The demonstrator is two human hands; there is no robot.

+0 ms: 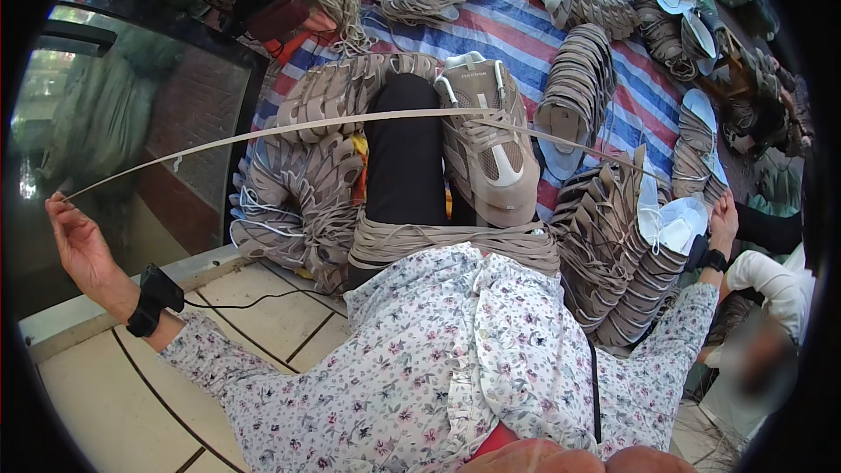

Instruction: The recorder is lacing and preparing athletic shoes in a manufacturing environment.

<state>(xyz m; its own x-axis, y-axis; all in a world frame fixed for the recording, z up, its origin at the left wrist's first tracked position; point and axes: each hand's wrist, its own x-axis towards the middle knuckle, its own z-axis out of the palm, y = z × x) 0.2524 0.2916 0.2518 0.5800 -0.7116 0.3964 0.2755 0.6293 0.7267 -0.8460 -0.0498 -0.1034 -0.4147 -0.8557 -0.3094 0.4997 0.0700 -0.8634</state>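
Observation:
A beige-brown sneaker (pixel 491 153) rests on my lap beside my black-clad leg, toe toward me. A flat beige shoelace (pixel 289 127) runs through its upper eyelets, both ends pulled out wide. At the far left, my left hand (pixel 86 250) pinches one end between thumb and fingertip, the other fingers loosely curled. The other end stretches past the shoe uppers toward my right hand (pixel 724 223), raised at the right with closed fingers around it; the exact grip is small and partly hidden. A bundle of loose laces (pixel 455 245) lies across my lap.
Curved rows of stacked shoe uppers (pixel 293 166) lie left of my legs, more uppers (pixel 604 245) on the right. A striped sheet (pixel 499 22) covers the floor ahead. A glass door (pixel 131 140) stands left. Another person's white sleeve (pixel 771 285) is close at right.

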